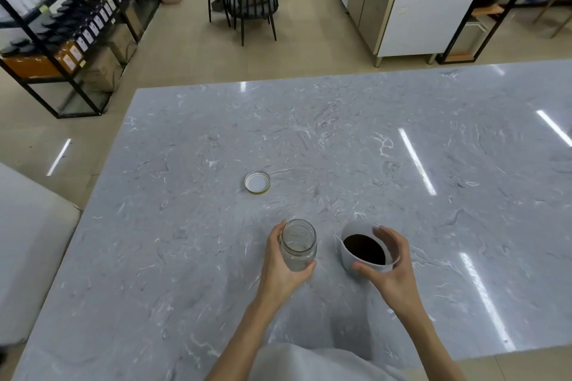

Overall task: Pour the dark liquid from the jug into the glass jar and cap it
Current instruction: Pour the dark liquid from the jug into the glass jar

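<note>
My left hand (280,260) is wrapped around the glass jar (298,244), which stands upright and empty on the marble table (371,139). My right hand (391,269) cups the white jug (363,249) of dark liquid, at 3 o'clock from the jar, fingers wide around its wall. I judge the pour comes next: bring the spout over the jar's mouth, tilt slowly, hold the jar firm. The lid (257,181) waits at 11 o'clock, inside up.
</note>
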